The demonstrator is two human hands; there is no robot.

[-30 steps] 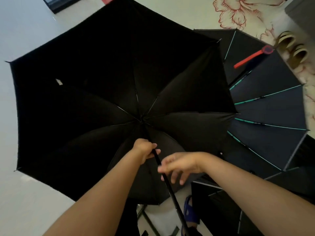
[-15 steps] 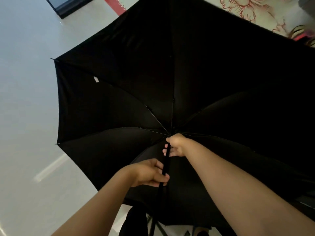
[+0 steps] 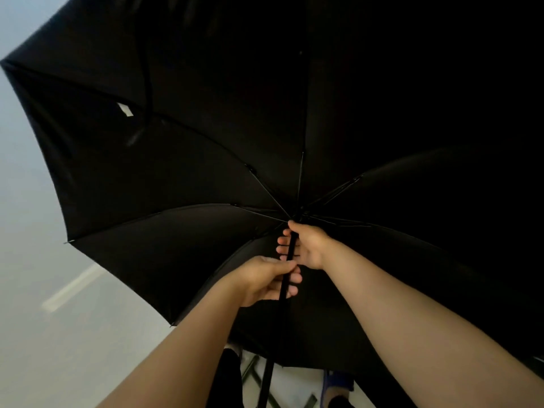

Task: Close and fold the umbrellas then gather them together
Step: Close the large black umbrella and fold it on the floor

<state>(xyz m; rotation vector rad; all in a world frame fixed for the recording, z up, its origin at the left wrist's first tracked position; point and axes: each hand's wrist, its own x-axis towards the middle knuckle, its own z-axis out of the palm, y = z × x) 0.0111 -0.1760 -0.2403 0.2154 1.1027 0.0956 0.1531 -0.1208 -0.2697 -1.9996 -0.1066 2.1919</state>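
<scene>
A large black umbrella (image 3: 182,160) is spread open and fills most of the view, its inner side and metal ribs facing me. Its black shaft (image 3: 287,269) runs from the rib hub down toward the bottom edge. My right hand (image 3: 309,245) grips the shaft just below the hub, where the runner sits. Lower down, my left hand (image 3: 266,279) is closed around the same shaft. The open canopy hides the other umbrellas.
Pale floor (image 3: 35,260) shows along the left side, with a light strip (image 3: 73,287) on it. Below the canopy's near edge I see a blue slipper (image 3: 335,384) and dark metal bars (image 3: 256,375) on the floor.
The umbrella has swung closer and to the right, covering the navy umbrella and the rug. My left hand slid down the shaft; my right hand took hold just below the hub.
</scene>
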